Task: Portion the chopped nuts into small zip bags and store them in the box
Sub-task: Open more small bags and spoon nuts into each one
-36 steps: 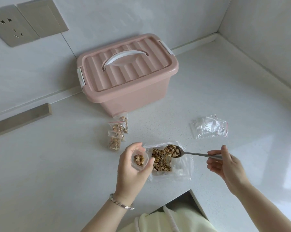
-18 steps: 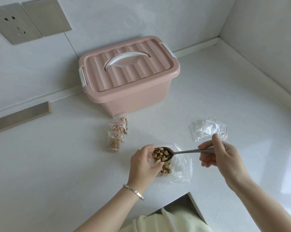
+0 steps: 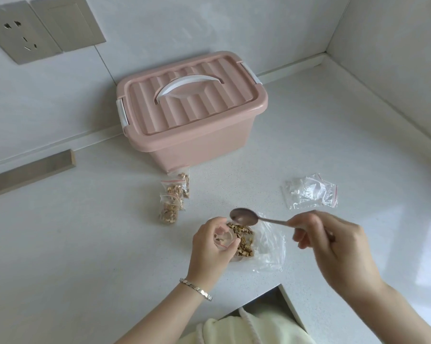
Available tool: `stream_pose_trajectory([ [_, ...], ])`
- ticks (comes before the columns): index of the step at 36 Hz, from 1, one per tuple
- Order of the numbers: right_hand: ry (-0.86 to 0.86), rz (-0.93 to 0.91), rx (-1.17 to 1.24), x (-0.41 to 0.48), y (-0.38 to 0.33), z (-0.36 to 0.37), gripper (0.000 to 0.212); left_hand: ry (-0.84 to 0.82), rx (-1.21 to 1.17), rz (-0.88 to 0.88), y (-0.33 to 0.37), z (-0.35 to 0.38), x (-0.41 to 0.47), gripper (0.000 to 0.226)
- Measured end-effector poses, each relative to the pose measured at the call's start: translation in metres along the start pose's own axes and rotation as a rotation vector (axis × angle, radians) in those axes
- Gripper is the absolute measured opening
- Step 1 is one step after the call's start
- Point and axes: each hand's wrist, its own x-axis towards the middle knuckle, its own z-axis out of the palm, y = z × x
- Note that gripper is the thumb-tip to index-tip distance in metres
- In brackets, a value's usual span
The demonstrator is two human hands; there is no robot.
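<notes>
My left hand (image 3: 209, 247) grips a small zip bag (image 3: 223, 237) by its open mouth, with a few nut pieces visible inside. My right hand (image 3: 333, 247) pinches the handle of a metal spoon (image 3: 244, 216), whose bowl is empty and hovers just above the bag. Under both lies a large clear bag of chopped nuts (image 3: 244, 240) on the counter. Three filled small bags (image 3: 173, 198) lie in front of the pink lidded box (image 3: 192, 110), which is closed. A pile of empty zip bags (image 3: 310, 191) sits to the right.
The white counter (image 3: 85, 244) meets walls at the back and right. A wall socket (image 3: 21, 33) sits at the upper left. A grey strip (image 3: 30, 172) lies along the back left. The counter's front edge has a notch (image 3: 279, 294) near my body.
The spoon was scooped full from the big bag, carried over the small bag and emptied into it. Its bowl now holds nothing. My left hand kept holding the small bag.
</notes>
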Motion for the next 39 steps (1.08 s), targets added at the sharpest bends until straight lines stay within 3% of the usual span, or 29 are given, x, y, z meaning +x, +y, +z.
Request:
stream_pose_trajectory([
  [3, 0.092, 0.220, 0.060, 0.002, 0.013, -0.004, 0.042, 0.039, -0.075, -0.022, 0.001, -0.005, -0.005, 0.043],
  [8, 0.009, 0.451, 0.029, -0.012, 0.050, 0.009, 0.034, 0.111, -0.133, -0.031, 0.003, -0.012, -0.009, 0.045],
  [17, -0.090, 0.519, 0.021, -0.026, 0.075, 0.037, 0.030, 0.184, -0.140, 0.011, 0.008, -0.025, -0.008, 0.047],
  [30, -0.025, 1.024, 0.564, -0.034, 0.100, 0.057, 0.040, 0.137, -0.109, -0.041, -0.002, -0.020, -0.016, 0.046],
  [39, 0.004, 1.049, 0.642, -0.037, 0.105, 0.036, 0.042, 0.096, -0.084, -0.064, -0.003, -0.018, -0.013, 0.047],
])
